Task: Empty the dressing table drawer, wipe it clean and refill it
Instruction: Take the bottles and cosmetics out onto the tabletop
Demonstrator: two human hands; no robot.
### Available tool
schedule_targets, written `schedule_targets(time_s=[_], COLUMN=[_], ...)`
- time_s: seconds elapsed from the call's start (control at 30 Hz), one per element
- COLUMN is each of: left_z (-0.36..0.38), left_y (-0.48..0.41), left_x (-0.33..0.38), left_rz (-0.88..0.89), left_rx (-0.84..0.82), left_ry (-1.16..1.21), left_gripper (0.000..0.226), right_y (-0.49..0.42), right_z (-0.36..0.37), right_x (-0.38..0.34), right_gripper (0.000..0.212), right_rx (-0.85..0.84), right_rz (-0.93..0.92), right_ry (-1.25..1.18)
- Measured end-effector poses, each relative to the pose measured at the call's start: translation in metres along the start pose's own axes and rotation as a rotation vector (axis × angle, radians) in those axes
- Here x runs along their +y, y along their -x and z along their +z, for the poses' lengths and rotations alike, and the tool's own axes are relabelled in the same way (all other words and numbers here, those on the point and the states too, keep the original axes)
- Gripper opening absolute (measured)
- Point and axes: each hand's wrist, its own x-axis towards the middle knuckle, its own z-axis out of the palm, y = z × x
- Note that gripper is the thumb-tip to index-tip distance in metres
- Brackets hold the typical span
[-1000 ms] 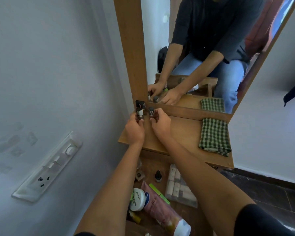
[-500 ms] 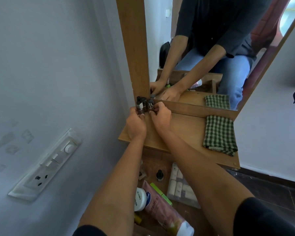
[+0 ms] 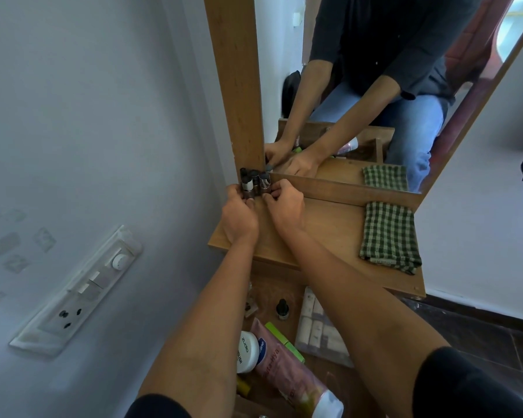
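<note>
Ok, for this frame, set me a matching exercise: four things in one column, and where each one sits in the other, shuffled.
Things:
1. checked cloth
2. small bottles
3. pink tube
4. switch panel

Places:
A. in the open drawer
B. on the wall, at left
C. right side of the tabletop
D. back left corner of the tabletop, against the mirror frame

Pairs: 1-C, 2-D, 3-A, 4-B.
</note>
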Motion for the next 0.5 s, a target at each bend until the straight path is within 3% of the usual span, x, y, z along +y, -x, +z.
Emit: schedule_targets(time_s=[0.27,0.5], left_z=[0.001,-0.011], left_y=[0.001,0.013], left_x=[0.000,0.003], left_rz=[0.008,0.019], left_rx=[0.010,0.014], left_ry=[-0.001,0.069], left_gripper=[0.030,0.034], right_y=[-0.001,0.011], right_z=[-0.001,-0.013], right_x=[0.002,0.005], right_gripper=[0.018,0.021], right_rx=[0.009,0.032], right_rz=[-0.015,-0.028], right_ry=[-0.025,-0.184])
